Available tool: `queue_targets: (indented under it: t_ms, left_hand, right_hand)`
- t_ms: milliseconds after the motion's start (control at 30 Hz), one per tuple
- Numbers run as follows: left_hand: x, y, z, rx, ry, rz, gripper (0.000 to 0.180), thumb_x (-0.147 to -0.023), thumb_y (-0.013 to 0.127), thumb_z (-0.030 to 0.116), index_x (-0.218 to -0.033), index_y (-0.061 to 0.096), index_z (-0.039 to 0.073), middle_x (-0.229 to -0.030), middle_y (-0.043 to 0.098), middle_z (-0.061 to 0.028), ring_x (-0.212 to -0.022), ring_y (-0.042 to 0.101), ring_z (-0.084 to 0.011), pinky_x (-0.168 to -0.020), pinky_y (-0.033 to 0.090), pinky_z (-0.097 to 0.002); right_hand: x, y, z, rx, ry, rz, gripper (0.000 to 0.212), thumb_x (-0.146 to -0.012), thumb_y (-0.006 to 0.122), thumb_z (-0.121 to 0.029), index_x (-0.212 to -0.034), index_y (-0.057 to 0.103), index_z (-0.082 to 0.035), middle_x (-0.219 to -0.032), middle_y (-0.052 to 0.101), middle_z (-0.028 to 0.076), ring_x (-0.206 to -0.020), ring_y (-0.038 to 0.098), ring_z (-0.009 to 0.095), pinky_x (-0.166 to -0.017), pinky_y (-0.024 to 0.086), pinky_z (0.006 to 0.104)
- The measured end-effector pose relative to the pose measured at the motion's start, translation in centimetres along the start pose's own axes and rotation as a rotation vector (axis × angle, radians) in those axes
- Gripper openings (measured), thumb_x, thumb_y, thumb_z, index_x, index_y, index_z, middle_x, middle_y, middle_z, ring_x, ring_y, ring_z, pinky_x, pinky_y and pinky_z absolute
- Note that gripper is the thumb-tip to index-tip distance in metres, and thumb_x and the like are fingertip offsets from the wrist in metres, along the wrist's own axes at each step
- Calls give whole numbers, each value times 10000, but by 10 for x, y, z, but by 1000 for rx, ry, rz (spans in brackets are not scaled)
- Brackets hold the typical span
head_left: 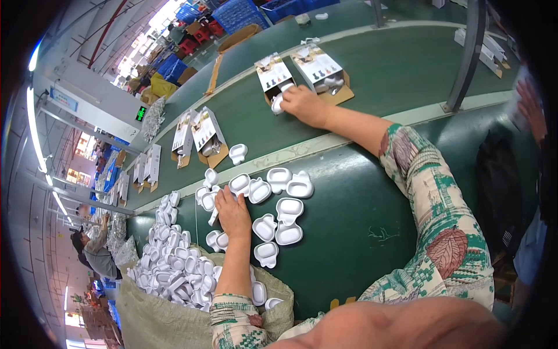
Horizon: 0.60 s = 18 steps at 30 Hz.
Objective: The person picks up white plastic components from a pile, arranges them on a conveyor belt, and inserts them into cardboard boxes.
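Observation:
My right hand [305, 106] reaches across to the belt, fingers closed on a white plastic piece [278, 103] at the open end of a printed carton [273, 71]. Just right of it lies a second printed carton [315, 60], its brown flap folded out and white and silvery contents showing. My left hand [233, 214] rests, fingers stretched out, on the near green table among loose white plastic pieces [239, 184], each with a rounded hollow. What its fingertips touch is partly hidden. More such pieces [289, 210] lie to its right.
A large heap of white pieces [180, 262] fills a pale woven sack [154, 320] at the near left. Filled cartons [204, 131] stand along the green conveyor belt [383, 70]. A grey metal post [468, 58] rises at the right. A co-worker [99, 250] sits far left; another person's hand [532, 107] shows at far right.

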State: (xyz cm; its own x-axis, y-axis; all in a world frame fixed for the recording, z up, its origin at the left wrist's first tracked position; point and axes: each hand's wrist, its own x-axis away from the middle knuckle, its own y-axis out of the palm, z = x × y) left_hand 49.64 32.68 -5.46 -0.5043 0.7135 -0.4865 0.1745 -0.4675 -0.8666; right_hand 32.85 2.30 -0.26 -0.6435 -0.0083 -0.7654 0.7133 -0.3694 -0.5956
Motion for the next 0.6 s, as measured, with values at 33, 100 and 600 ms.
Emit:
queue_targets:
  t_ms: [33, 100, 600]
  left_hand:
    - [-1, -3, 3, -10, 2, -6, 462, -868, 547, 264, -1237, 443, 5, -1245, 452, -228, -1173, 402, -397, -969, 369, -438]
    - [-3, -3, 0, -22, 17, 11, 454, -872, 540, 256, -1237, 444, 4, -1242, 455, -228, -1169, 405, -401, -969, 369, -440]
    - [-7, -4, -2, 9, 12, 20, 460, -871, 541, 293, -1215, 462, -3, -1221, 479, -215, -1160, 414, -393, -968, 368, -437]
  right_hand:
    - [-3, 0, 8, 75, 21, -62, 77, -745, 528, -145, -782, 581, -104, -838, 564, 39, -871, 551, 205, -718, 434, 352]
    - [-7, 3, 22, 160, 33, -58, 82, -746, 531, -146, -787, 591, -108, -843, 588, 36, -902, 556, 204, -704, 433, 353]
    - [-6, 9, 72, 174, 357, -393, 318, -661, 673, -218, -961, 637, -119, -952, 614, 72, -997, 545, 247, -781, 441, 487]
